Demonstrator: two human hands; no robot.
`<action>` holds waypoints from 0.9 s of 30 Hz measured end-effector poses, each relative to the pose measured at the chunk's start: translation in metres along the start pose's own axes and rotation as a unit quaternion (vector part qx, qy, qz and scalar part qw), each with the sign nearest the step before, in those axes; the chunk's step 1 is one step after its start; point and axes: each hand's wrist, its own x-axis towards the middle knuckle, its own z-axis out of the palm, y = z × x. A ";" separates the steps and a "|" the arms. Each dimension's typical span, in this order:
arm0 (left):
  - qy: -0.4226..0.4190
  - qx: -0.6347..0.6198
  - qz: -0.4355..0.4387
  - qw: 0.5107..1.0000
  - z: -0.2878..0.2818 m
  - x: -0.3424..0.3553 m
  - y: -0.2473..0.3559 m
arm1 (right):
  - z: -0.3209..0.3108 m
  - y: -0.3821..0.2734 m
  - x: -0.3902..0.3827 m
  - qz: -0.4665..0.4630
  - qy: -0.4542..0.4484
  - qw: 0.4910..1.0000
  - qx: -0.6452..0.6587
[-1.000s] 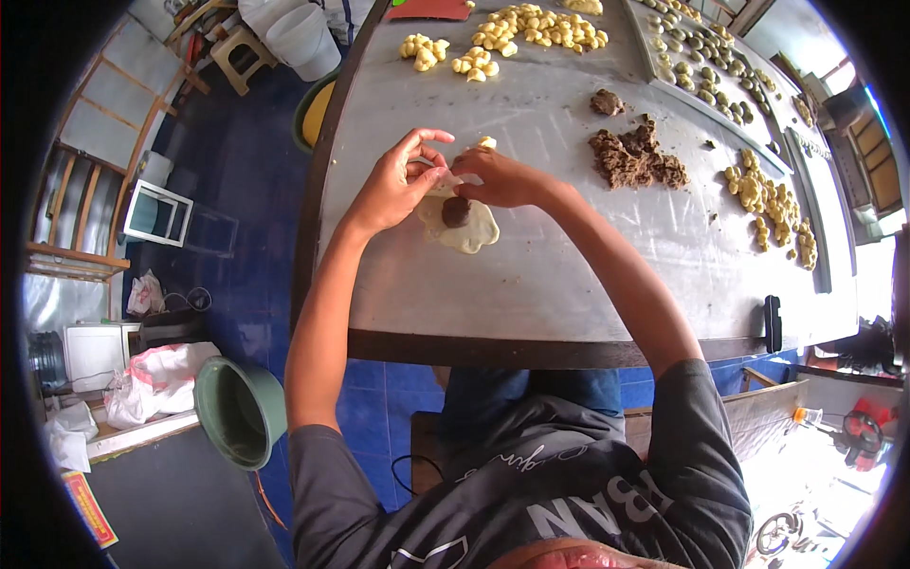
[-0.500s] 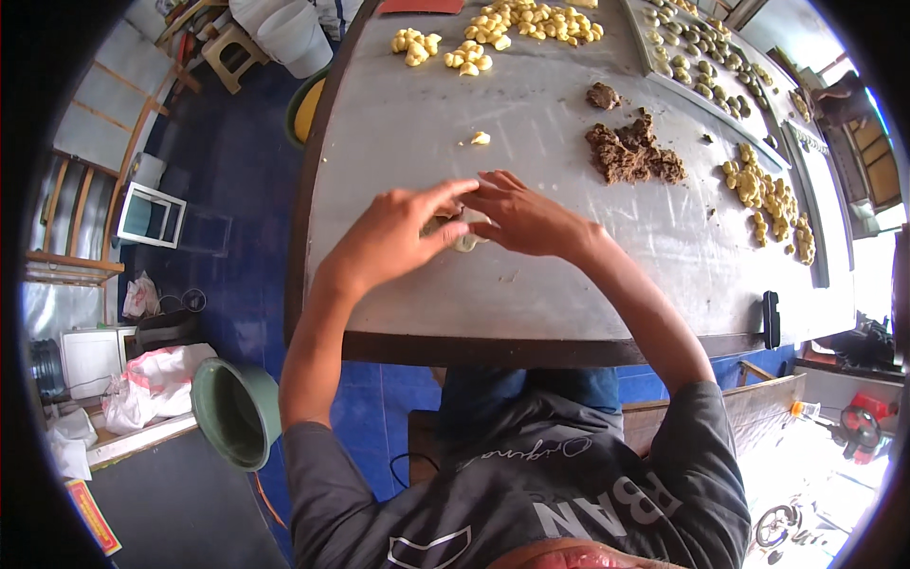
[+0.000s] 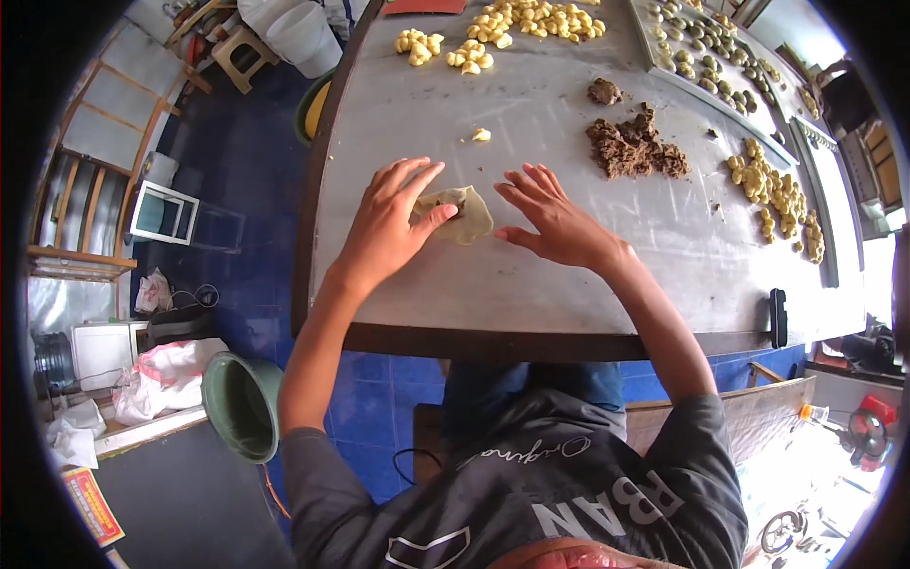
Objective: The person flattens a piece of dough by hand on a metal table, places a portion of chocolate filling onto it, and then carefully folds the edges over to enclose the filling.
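Note:
A thin, flat piece of pale dough [image 3: 476, 224] lies on the metal tabletop [image 3: 550, 303], with a little brown filling [image 3: 453, 200] on it. My left hand [image 3: 391, 220] is over its left side, fingers stretched out and the thumb resting on the dough by the filling. To the right of the dough, my right hand [image 3: 557, 220] hovers with its fingers spread and nothing in them. A crumbly brown mass of filling [image 3: 633, 150] sits farther off to the right, with a smaller brown lump [image 3: 604, 92] behind it. A small yellow dough bit [image 3: 482, 135] lies beyond my hands.
Yellow dough balls [image 3: 536, 21] are heaped at the far side. A tray [image 3: 725, 119] of round greenish pieces stands at the far right, with more dough lumps [image 3: 777, 201] nearer. A black object [image 3: 778, 319] is at the table's right front edge. A green tub [image 3: 241, 408] stands left below.
My hands have moved apart: the right has gone right, off the dough, and the left slightly left. The dough and its filling, mostly covered before, now show.

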 end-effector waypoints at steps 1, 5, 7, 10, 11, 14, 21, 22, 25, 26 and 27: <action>0.003 0.000 0.000 1.000 0.004 0.004 -0.004 | 0.004 0.004 -0.006 0.001 0.025 1.000 0.010; -0.072 0.066 0.027 0.995 0.017 0.009 -0.012 | 0.008 0.012 -0.015 0.019 0.059 0.998 0.018; -0.078 0.058 0.028 0.995 0.019 0.009 -0.009 | 0.007 0.016 -0.012 0.023 0.054 0.998 0.026; -0.067 0.038 0.026 0.997 0.016 0.011 0.000 | 0.007 0.015 -0.009 0.027 0.042 0.998 0.034; -0.070 0.007 0.014 0.997 0.013 0.013 0.004 | 0.007 0.015 -0.009 0.029 0.034 0.998 0.033; -0.092 -0.040 -0.038 0.994 0.006 0.014 0.019 | 0.014 0.016 -0.011 0.005 0.071 0.997 0.028; -0.062 -0.122 -0.076 0.988 0.013 0.000 0.030 | 0.009 0.010 -0.013 -0.009 0.063 0.996 0.058; -0.064 -0.122 -0.074 0.988 0.014 -0.002 0.033 | 0.008 0.008 -0.013 -0.001 0.054 0.995 0.086; -0.025 -0.053 0.019 0.998 0.010 -0.011 0.048 | 0.010 0.005 -0.013 0.002 0.037 0.987 0.154; -0.015 -0.046 0.040 0.998 0.005 -0.012 0.057 | 0.010 0.003 -0.013 -0.004 0.027 0.981 0.193; -0.006 -0.039 0.061 0.997 -0.001 -0.013 0.065 | 0.010 0.003 -0.014 0.000 0.031 0.980 0.194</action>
